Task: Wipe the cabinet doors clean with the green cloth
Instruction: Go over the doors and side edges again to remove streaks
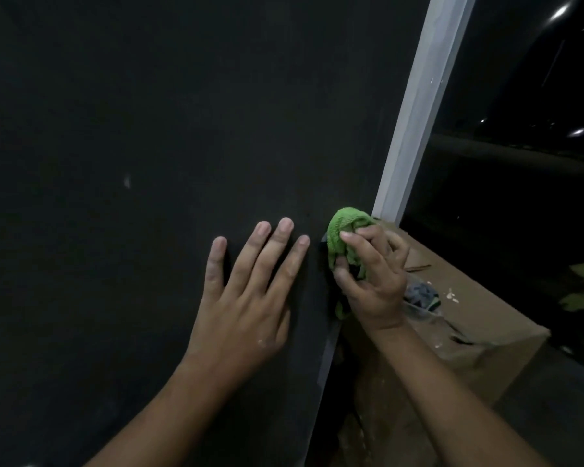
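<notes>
Mostly, a dark door filled the left and centre of the frame, its right edge running down toward lower centre. At centre, the left hand lay flat on the door, 4 fingers straight and spread, holding nothing. Just right of it, the right hand gripped the green cloth, bunched into a wad, with thumb and fingers curled round it. The cloth sat at the door's right edge and seemed to touch it, though the dim light made contact hard to confirm. A white post rose at upper right. Below it, a brown ledge held pale crumbs and a blue-grey object too blurred to name. A small pale mark showed on the door at centre left.

The step in hand looked like wiping the door's edge. To do it well, the left hand would likely need to brace the door against swinging while the cloth ran along the edge in long, overlapping strokes under firm, even pressure. Opening the wad into a flatter fold would probably cover more surface. The pale mark would want a pass of its own.
</notes>
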The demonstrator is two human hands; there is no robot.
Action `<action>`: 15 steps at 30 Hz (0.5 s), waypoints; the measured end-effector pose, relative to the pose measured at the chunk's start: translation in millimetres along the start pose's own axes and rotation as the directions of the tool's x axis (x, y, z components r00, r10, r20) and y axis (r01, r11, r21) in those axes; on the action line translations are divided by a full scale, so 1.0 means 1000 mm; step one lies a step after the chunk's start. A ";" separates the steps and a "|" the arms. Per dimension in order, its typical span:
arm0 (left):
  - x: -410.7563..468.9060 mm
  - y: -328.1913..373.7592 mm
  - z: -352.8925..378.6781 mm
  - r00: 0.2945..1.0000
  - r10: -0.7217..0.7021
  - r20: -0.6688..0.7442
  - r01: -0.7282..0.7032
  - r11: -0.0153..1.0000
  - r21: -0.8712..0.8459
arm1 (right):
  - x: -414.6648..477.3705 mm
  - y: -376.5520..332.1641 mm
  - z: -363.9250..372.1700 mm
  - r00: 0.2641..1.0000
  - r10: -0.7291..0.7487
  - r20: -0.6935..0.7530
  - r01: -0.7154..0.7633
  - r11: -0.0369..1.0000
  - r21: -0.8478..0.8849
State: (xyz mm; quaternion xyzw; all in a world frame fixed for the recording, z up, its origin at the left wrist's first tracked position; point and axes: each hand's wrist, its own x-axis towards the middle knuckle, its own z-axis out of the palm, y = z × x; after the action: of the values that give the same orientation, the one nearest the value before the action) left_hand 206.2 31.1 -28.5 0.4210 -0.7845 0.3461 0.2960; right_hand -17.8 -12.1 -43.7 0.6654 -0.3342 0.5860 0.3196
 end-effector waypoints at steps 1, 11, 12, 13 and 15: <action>-0.010 0.008 0.010 1.000 -0.009 -0.010 0.009 1.000 -0.002 | -0.024 -0.002 0.002 0.999 0.040 -0.006 -0.040 0.999 0.005; -0.093 0.038 0.068 0.999 0.025 -0.027 -0.026 0.999 -0.040 | -0.201 -0.044 0.014 0.937 0.348 -0.003 -0.348 0.936 0.059; -0.096 0.036 0.066 0.999 0.024 -0.043 -0.026 0.998 -0.052 | -0.190 -0.042 0.014 0.927 0.373 -0.032 -0.371 0.927 0.062; -0.098 0.034 0.065 0.998 0.022 -0.060 -0.025 0.998 -0.064 | -0.178 -0.040 0.016 0.907 0.414 -0.072 -0.409 0.910 0.071; -0.100 0.027 0.063 0.997 0.024 -0.077 -0.029 0.998 -0.061 | -0.161 -0.040 0.021 0.877 0.465 -0.120 -0.456 0.885 0.093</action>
State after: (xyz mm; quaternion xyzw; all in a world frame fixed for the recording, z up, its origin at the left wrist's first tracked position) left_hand 218.8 38.1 -148.7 0.3877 -0.7887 0.3410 0.3339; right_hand 12.6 5.2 -206.9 0.5339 -0.4414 0.7001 0.1730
